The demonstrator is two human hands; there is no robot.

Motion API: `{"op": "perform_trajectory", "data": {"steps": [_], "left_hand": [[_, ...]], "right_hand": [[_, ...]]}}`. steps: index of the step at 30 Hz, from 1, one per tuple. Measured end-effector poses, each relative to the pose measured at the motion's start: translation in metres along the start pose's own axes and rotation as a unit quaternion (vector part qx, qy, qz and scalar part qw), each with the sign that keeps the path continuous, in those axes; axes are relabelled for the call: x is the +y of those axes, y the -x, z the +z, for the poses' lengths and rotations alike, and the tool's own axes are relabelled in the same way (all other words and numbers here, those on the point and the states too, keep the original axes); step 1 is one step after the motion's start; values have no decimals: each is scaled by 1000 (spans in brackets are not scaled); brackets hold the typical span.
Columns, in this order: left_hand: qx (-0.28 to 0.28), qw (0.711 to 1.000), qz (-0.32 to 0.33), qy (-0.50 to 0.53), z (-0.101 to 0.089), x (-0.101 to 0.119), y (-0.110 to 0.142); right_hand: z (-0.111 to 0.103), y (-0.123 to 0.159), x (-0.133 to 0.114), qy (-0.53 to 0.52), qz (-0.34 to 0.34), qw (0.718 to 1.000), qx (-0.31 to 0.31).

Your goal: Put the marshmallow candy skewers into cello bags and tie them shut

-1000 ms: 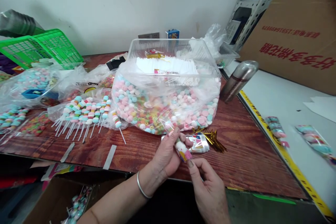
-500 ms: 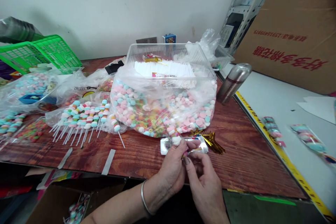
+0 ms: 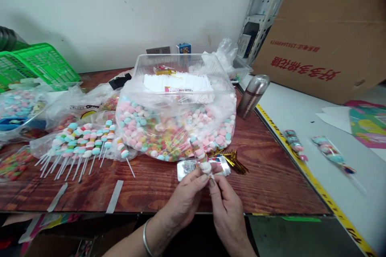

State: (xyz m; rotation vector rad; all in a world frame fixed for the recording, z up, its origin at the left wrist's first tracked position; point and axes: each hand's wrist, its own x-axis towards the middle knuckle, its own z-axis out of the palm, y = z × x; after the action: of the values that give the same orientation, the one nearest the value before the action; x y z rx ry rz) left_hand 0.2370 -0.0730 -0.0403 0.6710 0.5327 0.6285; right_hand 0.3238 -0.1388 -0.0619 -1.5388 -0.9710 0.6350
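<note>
Between my hands is a wrapped marshmallow skewer (image 3: 205, 166), its candy end pointing away from me. My left hand (image 3: 187, 192) wears a bangle and pinches the lower end of the wrapper. Close against it, the thumb and fingers of my right hand (image 3: 226, 204) are closed on the same lower end; what exactly sits between the fingertips is hidden. Just beyond lies a stack of clear and silver wrappers (image 3: 183, 168), partly behind my fingers. Gold twist ties (image 3: 233, 161) are spread to the right of the stack.
A big clear bag of marshmallows and gummy rings (image 3: 169, 136) stands ahead, with a plastic box (image 3: 181, 60) behind it. Unwrapped skewers (image 3: 81, 140) lie left. A steel flask (image 3: 253, 95) stands right; two wrapped skewers (image 3: 330, 152) lie on the white table. A green basket (image 3: 45, 64) is far left.
The view has turned right. My hands have shifted on the lower end of the wrapped skewer, and more of its white marshmallow now shows above my fingers.
</note>
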Motion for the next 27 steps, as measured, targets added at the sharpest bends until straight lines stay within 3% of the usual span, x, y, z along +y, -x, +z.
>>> {"op": "perform_trajectory", "data": {"steps": [2,3,5,7,8,9,10,11,14,15,16,18,21,24,27], "left_hand": [[23,999,-4,-38,-8,3,1],[32,998,-17,-46,-12,4,2],[24,997,-54,-41,-17,6,4],[-6,995,-95,-20,-20,7,8],[-19,994,-109,-13,-21,7,10],[-24,993,-112,-10,-22,7,11],[-22,994,-108,-9,-23,7,12],[-13,995,-98,-8,-24,7,12],[46,998,-30,-11,-30,13,7],[70,997,-5,-16,-33,16,5],[93,995,19,-21,-37,20,2],[129,990,46,-24,-43,28,-2],[142,989,44,-6,-49,33,-4],[134,990,37,8,-52,30,-4],[136,990,28,11,-54,26,-5]], "right_hand": [[-1,2,-3,-164,105,980,-50],[0,4,-2,-261,164,948,-77],[4,10,0,-447,268,841,-144],[11,16,2,-572,312,727,-217],[13,18,2,-604,312,691,-246],[15,19,2,-616,307,676,-263],[15,19,2,-605,300,687,-269],[13,17,1,-564,287,726,-270],[-3,6,0,-263,163,926,-218],[-12,2,2,-133,101,970,-176],[-23,-4,6,-19,46,991,-122],[-45,-15,18,149,-4,989,-15],[-74,-31,39,323,-12,942,90],[-91,-44,53,413,-22,904,113],[-95,-52,60,435,-11,894,104]]}}
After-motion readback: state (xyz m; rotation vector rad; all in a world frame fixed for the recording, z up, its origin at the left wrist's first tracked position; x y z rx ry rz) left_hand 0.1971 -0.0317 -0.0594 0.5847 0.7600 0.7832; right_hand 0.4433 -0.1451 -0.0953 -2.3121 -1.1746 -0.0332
